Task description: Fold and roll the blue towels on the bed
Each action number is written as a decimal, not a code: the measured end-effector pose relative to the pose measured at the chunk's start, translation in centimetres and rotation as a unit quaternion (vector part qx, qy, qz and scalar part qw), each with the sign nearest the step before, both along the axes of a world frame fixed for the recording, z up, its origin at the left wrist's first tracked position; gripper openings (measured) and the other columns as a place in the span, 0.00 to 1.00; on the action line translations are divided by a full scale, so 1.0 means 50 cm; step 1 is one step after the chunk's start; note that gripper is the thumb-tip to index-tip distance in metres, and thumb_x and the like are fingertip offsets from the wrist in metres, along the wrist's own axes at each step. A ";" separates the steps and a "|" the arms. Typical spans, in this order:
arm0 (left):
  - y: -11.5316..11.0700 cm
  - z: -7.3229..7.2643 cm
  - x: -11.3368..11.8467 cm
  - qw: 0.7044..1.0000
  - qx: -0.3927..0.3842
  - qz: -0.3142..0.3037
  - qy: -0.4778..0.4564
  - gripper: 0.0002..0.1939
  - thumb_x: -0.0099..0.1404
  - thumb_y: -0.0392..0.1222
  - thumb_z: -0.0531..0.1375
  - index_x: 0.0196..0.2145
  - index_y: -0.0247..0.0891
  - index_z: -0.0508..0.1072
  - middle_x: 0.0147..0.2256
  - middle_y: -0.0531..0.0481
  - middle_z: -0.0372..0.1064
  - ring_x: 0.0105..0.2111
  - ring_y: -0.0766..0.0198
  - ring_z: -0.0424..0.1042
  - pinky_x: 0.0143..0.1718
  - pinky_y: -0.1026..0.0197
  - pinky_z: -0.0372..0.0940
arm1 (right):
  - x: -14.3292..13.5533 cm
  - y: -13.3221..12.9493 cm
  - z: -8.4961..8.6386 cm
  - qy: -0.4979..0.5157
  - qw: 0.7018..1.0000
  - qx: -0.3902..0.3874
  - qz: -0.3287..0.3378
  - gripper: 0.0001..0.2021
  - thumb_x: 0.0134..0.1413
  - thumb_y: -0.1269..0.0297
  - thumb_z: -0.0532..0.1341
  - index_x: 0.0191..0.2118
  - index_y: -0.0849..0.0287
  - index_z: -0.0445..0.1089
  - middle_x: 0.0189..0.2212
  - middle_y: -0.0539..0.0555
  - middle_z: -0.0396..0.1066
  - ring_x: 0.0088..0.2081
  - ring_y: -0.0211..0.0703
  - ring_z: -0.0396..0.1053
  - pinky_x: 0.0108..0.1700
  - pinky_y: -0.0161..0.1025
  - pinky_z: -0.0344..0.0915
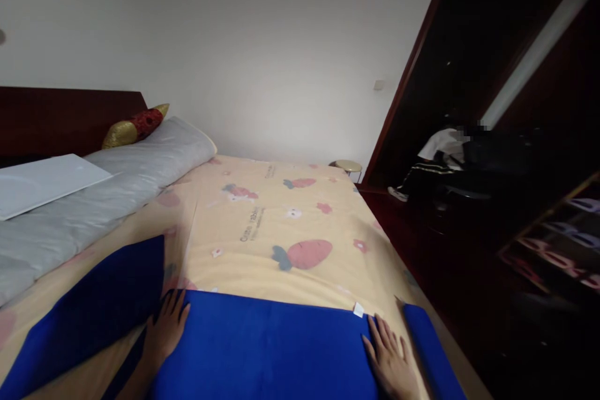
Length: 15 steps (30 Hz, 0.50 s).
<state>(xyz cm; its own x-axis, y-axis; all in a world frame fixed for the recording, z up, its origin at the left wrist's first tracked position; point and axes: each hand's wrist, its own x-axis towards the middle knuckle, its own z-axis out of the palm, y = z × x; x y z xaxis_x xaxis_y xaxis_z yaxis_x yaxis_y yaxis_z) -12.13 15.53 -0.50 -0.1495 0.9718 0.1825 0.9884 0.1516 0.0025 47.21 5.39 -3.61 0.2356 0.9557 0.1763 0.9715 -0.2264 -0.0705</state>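
A bright blue cloth [272,344] lies spread across the near part of a bed with a yellow sheet [281,219] printed with pink carrots. My left hand [166,328] rests flat on the cloth's far left corner, fingers apart. My right hand [389,359] lies flat on its far right corner, beside a small white tag [359,309]. More blue cloth extends to the left [103,300] and to the right [429,350] of the hands. Neither hand grips anything.
A grey folded quilt [107,187] with a white flat sheet [42,181] on it lies at the bed's left, under a gold and red pillow [135,125] by the dark headboard [60,115]. A dark wooden wardrobe [492,137] stands right; a small round stool [347,166] sits beyond the bed.
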 end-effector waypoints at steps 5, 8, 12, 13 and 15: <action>-0.053 0.003 0.261 0.968 0.044 -0.245 -0.029 0.27 0.72 0.45 0.40 0.67 0.45 0.43 0.67 0.50 0.48 0.67 0.59 0.49 0.65 0.48 0.49 | -0.296 0.046 0.038 0.083 0.988 0.042 0.125 0.28 0.66 0.51 0.42 0.67 0.54 0.45 0.67 0.52 0.45 0.68 0.47 0.46 0.66 0.56 0.49; -0.079 -0.006 0.392 0.930 0.030 -0.363 -0.046 0.28 0.73 0.42 0.40 0.67 0.46 0.36 0.67 0.52 0.48 0.66 0.66 0.51 0.64 0.56 0.52 | -0.454 0.072 0.041 0.145 0.967 0.029 0.207 0.25 0.66 0.56 0.44 0.67 0.52 0.47 0.66 0.51 0.48 0.67 0.45 0.48 0.66 0.52 0.52; -0.064 -0.005 0.371 0.931 -0.017 -0.360 -0.053 0.26 0.73 0.45 0.39 0.66 0.55 0.38 0.67 0.58 0.46 0.66 0.67 0.50 0.64 0.53 0.53 | -0.443 0.083 0.031 0.152 0.966 0.009 0.208 0.25 0.65 0.51 0.46 0.65 0.47 0.51 0.65 0.49 0.50 0.66 0.49 0.51 0.65 0.55 0.54; -0.053 -0.005 0.332 0.946 -0.030 -0.319 -0.051 0.26 0.73 0.47 0.39 0.66 0.56 0.40 0.67 0.59 0.45 0.66 0.65 0.50 0.65 0.50 0.52 | -0.399 0.078 0.027 0.143 0.971 0.012 0.193 0.26 0.64 0.49 0.46 0.65 0.46 0.51 0.65 0.49 0.50 0.66 0.50 0.51 0.65 0.56 0.54; -0.027 -0.008 0.231 0.978 -0.046 -0.197 -0.041 0.26 0.72 0.51 0.40 0.66 0.53 0.46 0.68 0.57 0.45 0.67 0.61 0.48 0.65 0.45 0.50 | -0.281 0.059 0.014 0.127 0.983 0.032 0.132 0.27 0.63 0.46 0.47 0.65 0.46 0.52 0.65 0.50 0.51 0.65 0.53 0.51 0.64 0.59 0.55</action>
